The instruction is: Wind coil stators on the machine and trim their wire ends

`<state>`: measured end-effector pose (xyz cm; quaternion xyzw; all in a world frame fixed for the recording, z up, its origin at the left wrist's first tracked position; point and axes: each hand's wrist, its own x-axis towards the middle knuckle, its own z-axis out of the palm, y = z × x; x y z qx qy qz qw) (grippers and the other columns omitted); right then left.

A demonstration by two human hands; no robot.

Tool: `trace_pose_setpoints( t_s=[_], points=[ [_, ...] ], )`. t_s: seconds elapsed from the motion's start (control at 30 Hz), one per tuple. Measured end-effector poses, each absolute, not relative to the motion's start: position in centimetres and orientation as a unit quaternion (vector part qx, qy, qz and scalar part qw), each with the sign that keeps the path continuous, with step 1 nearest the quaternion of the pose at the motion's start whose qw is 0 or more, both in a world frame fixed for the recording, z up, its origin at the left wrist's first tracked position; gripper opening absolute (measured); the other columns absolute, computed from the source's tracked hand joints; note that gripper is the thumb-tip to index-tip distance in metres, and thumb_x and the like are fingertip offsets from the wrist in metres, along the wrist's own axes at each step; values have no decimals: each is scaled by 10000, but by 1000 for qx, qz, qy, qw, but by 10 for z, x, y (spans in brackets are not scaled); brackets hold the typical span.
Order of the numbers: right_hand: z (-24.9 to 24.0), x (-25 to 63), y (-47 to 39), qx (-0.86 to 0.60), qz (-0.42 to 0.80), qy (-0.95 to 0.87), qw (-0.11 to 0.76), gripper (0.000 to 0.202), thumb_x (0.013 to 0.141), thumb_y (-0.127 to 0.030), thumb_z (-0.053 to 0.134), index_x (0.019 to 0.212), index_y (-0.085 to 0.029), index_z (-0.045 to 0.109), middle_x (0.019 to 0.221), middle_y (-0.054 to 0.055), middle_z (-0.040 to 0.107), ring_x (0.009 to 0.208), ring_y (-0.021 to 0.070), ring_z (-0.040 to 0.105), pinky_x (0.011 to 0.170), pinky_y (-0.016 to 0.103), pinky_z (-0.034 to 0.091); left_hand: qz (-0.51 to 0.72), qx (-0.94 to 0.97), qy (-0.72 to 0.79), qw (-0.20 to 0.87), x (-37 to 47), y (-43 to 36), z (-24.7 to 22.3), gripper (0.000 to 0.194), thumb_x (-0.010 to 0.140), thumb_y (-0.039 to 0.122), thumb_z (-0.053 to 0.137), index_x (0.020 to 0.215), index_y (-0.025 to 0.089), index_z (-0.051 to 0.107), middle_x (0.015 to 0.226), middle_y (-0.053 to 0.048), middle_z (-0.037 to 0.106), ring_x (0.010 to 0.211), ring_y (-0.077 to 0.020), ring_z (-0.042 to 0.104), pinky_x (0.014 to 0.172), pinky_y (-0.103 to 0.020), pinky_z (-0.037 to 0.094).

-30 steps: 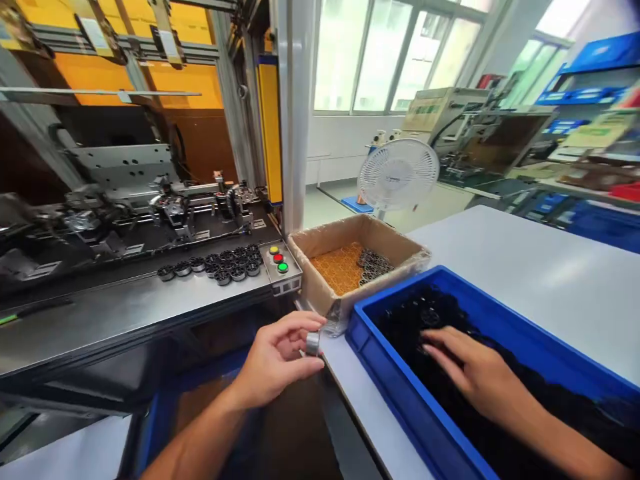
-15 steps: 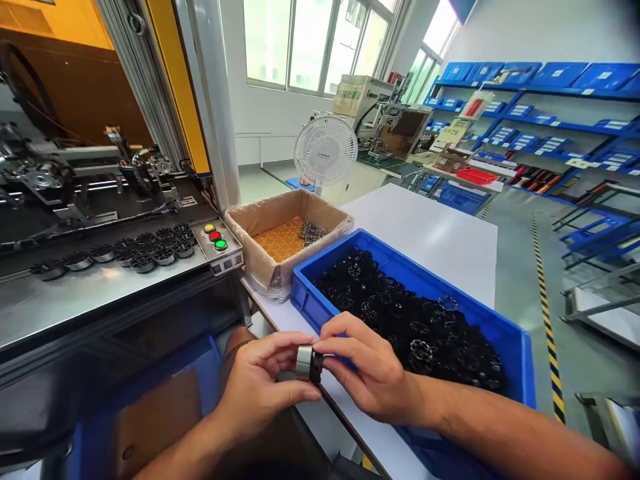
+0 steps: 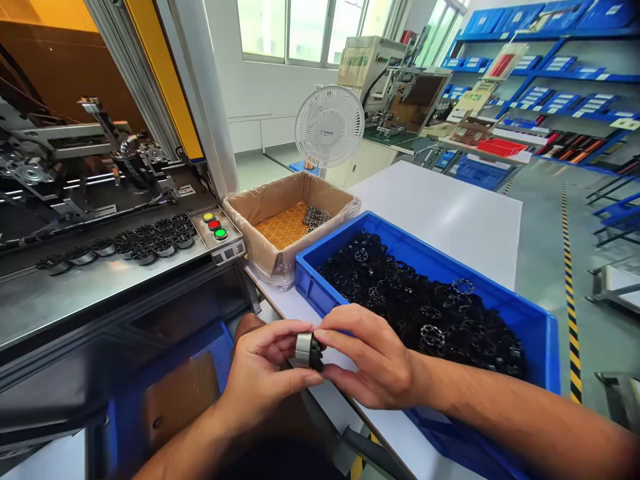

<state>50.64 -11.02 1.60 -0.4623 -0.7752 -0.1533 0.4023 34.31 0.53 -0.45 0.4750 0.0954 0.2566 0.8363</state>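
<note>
Out of the blue bin (image 3: pixel 313 293), the right hand (image 3: pixel 373 360) had been brought across to meet the left hand (image 3: pixel 257 363). Between them, just beside the bin's near side, the silver ring (image 3: pixel 303 349) was pinched by the left thumb and fingers, while the black piece (image 3: pixel 316 352) on its right face was held by the right fingertips. Its centre axis was pointed roughly from hand to hand, neither being clearly nearer.
</note>
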Motion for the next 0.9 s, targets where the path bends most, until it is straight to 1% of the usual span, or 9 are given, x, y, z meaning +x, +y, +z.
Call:
trace_pose_setpoints(
  t_s=[0.07, 0.2, 0.33, 0.47, 0.57, 0.67, 0.8, 0.87, 0.9],
  points=[
    [16, 506, -109, -463, -153, -776, 400, 390, 895, -198, 622, 1248, -50, 550, 1023, 177, 656, 962, 240, 641, 796, 392, 606, 252, 468, 89, 842, 344, 5, -4, 503, 558, -68, 840, 976, 209, 787, 852, -22, 811, 743, -140, 759, 683, -170, 605],
    [17, 507, -108, -468, -158, -778, 389, 304, 896, -143, 620, 1187, -68, 580, 1002, 157, 663, 935, 219, 640, 791, 367, 601, 253, 463, 85, 845, 346, 3, -5, 500, 565, -71, 837, 974, 212, 790, 871, -26, 812, 749, -137, 760, 686, -160, 600],
    [16, 509, -109, -477, -173, -776, 374, 319, 881, -207, 683, 1153, -54, 615, 974, 163, 664, 927, 238, 650, 783, 382, 595, 258, 461, 91, 844, 348, 3, -9, 494, 567, -38, 855, 987, 213, 791, 855, -22, 808, 747, -132, 755, 685, -152, 595],
    [18, 511, -109, -478, -182, -778, 364, 310, 894, -239, 681, 1125, -37, 638, 958, 165, 672, 909, 243, 658, 765, 384, 590, 249, 469, 114, 840, 348, 5, -9, 470, 555, 18, 887, 974, 211, 797, 831, -38, 808, 757, -163, 764, 698, -185, 607],
    [21, 512, -109, -477, -208, -784, 339, 327, 903, -290, 675, 1079, -16, 661, 932, 167, 691, 872, 252, 663, 729, 386, 588, 241, 485, 140, 829, 344, 5, -8, 465, 532, 62, 912, 958, 214, 804, 807, -48, 809, 741, -192, 771, 691, -213, 619],
    [22, 512, -109, -469, -234, -790, 318, 370, 931, -364, 634, 1028, -9, 677, 874, 139, 699, 793, 226, 658, 682, 360, 579, 234, 516, 179, 805, 340, 7, -10, 468, 519, 110, 930, 959, 215, 807, 834, -63, 813, 752, -223, 777, 691, -233, 627],
    [16, 506, -107, -467, -251, -788, 313, 356, 961, -363, 589, 999, -21, 681, 871, 111, 702, 753, 189, 647, 649, 320, 553, 203, 571, 220, 764, 337, 7, -16, 518, 529, 204, 940, 1025, 169, 792, 944, -111, 808, 883, -315, 769, 769, -329, 642],
    [13, 508, -104, -472, -243, -786, 317, 361, 944, -388, 616, 981, -37, 690, 870, 103, 705, 740, 179, 641, 633, 308, 536, 196, 580, 232, 756, 337, 4, -17, 538, 605, 281, 909, 1110, 161, 765, 1037, -127, 793, 985, -341, 745, 837, -366, 630],
    [13, 514, -102, -478, -227, -784, 324, 388, 926, -426, 637, 993, -48, 694, 881, 100, 710, 750, 175, 643, 642, 303, 535, 198, 580, 239, 753, 336, 2, -17, 538, 666, 324, 873, 1166, 172, 743, 1098, -126, 779, 1021, -336, 735, 865, -367, 621]
  ],
)
